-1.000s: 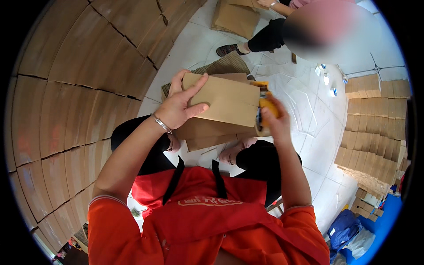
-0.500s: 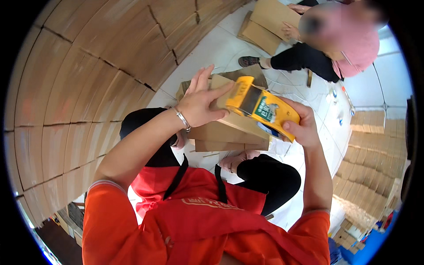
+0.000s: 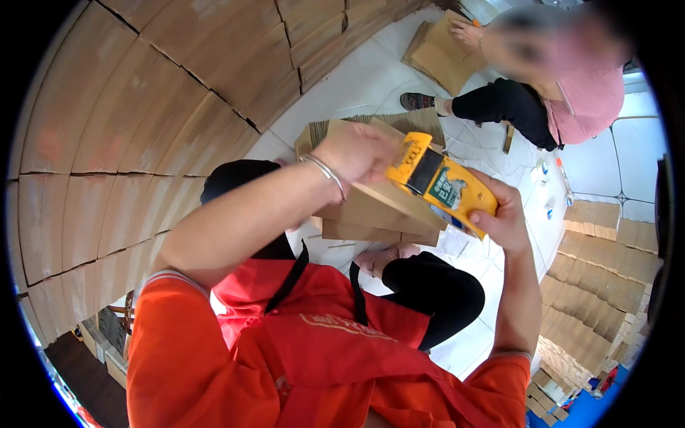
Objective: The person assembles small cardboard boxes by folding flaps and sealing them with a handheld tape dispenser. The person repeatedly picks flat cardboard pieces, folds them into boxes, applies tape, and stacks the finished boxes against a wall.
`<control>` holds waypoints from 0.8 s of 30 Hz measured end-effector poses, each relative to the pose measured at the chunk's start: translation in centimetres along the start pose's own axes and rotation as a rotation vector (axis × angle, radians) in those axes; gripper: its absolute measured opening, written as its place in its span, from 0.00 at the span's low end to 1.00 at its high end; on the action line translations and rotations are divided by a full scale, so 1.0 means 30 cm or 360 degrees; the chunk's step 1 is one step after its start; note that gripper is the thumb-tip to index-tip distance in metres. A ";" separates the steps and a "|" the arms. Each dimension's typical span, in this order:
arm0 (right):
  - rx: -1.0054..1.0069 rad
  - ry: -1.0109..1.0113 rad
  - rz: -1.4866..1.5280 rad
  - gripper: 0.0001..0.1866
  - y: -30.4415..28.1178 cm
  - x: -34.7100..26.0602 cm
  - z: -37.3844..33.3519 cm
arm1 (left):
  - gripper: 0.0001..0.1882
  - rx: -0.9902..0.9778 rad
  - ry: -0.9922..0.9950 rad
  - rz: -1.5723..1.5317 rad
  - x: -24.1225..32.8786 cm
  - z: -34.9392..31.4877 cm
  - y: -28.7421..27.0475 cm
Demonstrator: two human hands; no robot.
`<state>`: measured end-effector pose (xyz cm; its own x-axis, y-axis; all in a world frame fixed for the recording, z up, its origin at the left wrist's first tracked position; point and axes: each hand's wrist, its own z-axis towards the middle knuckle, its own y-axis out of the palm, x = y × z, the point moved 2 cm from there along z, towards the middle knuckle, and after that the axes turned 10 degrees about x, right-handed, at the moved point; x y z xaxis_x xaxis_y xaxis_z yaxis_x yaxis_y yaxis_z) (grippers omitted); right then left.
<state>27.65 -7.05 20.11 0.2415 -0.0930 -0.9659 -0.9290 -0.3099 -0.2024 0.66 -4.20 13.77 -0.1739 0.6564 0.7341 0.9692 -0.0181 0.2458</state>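
My right hand (image 3: pixel 501 208) is closed around the near end of a yellow tape dispenser (image 3: pixel 464 192), which has a dark band and a green label. The dispenser is tilted over a brown cardboard box (image 3: pixel 389 203) in front of me. At its far left end is my left hand (image 3: pixel 357 153), over the box, with a bangle on the wrist. Motion smears those fingers, so whether they pinch anything is unclear. Part of the box is hidden beneath my left hand and the dispenser.
Stacked cardboard (image 3: pixel 178 78) rises like a wall on the left. Bundled cardboard pieces (image 3: pixel 592 278) stand on the right. A co-worker in a pink top (image 3: pixel 589 107) sits at the far right, one hand on flat cardboard (image 3: pixel 442 57). Small rolls (image 3: pixel 548 212) lie on the tiled floor.
My left hand has moved right and turned, from spread fingers beside the box to the dispenser's end. The dispenser shifts slightly right in the picture, as the whole view shifts.
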 end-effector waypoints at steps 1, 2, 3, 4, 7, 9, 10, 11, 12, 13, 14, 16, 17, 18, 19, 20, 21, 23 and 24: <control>-0.0043 0.0019 -0.0048 0.35 0.010 -0.017 0.016 | 0.09 0.0013 0.0017 -0.0017 0.027 -0.006 -0.028; -0.0069 -0.0042 -0.0137 0.32 0.017 -0.018 0.035 | 0.08 0.0027 0.0030 -0.0032 0.050 -0.004 -0.065; -0.0109 0.0011 -0.0197 0.31 0.039 -0.035 0.062 | 0.07 -0.0021 0.0051 -0.0051 0.074 0.016 -0.125; -0.0140 0.0062 -0.0263 0.30 0.073 -0.077 0.093 | 0.07 0.0120 0.0057 -0.0070 0.105 0.023 -0.169; -0.0255 0.0049 -0.0410 0.27 0.180 -0.144 0.202 | 0.11 0.0232 -0.0333 -0.0258 0.160 0.059 -0.299; -0.0323 0.0048 -0.0551 0.27 0.223 -0.167 0.251 | 0.12 0.0277 -0.0390 -0.0221 0.098 0.120 -0.309; -0.0351 0.0076 -0.0641 0.27 0.233 -0.173 0.269 | 0.12 0.0298 -0.0418 -0.0201 0.037 0.175 -0.314; -0.0411 0.0083 -0.0738 0.27 0.259 -0.185 0.287 | 0.12 0.0384 -0.0414 -0.0244 -0.083 0.271 -0.339; -0.0360 0.0055 -0.0838 0.28 0.274 -0.195 0.292 | 0.12 0.0195 -0.0350 -0.0177 -0.193 0.352 -0.359; -0.0328 0.0057 -0.0846 0.28 0.263 -0.185 0.290 | 0.09 0.0046 -0.0341 -0.0077 -0.238 0.360 -0.298; -0.0325 0.0034 -0.0854 0.28 0.268 -0.184 0.291 | 0.13 0.0195 -0.0206 -0.0005 -0.323 0.391 -0.265; -0.0345 0.0127 -0.0834 0.27 0.265 -0.180 0.291 | 0.16 0.0235 -0.0109 0.0411 -0.350 0.408 -0.203; -0.0377 0.0230 -0.0802 0.26 0.266 -0.194 0.292 | 0.18 0.0205 -0.0111 0.0695 -0.347 0.406 -0.186; -0.0412 0.0331 -0.0769 0.24 0.267 -0.198 0.293 | 0.20 0.0167 -0.0123 0.1018 -0.336 0.406 -0.183; -0.0427 0.0374 -0.0744 0.25 0.267 -0.189 0.294 | 0.22 0.0114 -0.0134 0.1362 -0.323 0.404 -0.191; -0.0433 0.0405 -0.0727 0.25 0.261 -0.186 0.298 | 0.25 0.0040 -0.0128 0.1692 -0.304 0.405 -0.188; -0.0439 0.0436 -0.0710 0.26 0.256 -0.182 0.302 | 0.27 -0.0034 -0.0124 0.1951 -0.292 0.397 -0.186; -0.0408 0.0362 -0.0843 0.28 0.243 -0.160 0.319 | 0.32 -0.0193 -0.0127 0.2284 -0.268 0.372 -0.189; -0.0392 0.0338 -0.0904 0.29 0.233 -0.149 0.318 | 0.34 -0.0299 -0.0147 0.2336 -0.247 0.355 -0.189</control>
<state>17.40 0.21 21.46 0.7494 -0.0283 -0.6615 -0.5552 -0.5711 -0.6046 -1.68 -0.91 0.19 0.9357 0.0100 0.3527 0.2273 -0.7818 -0.5806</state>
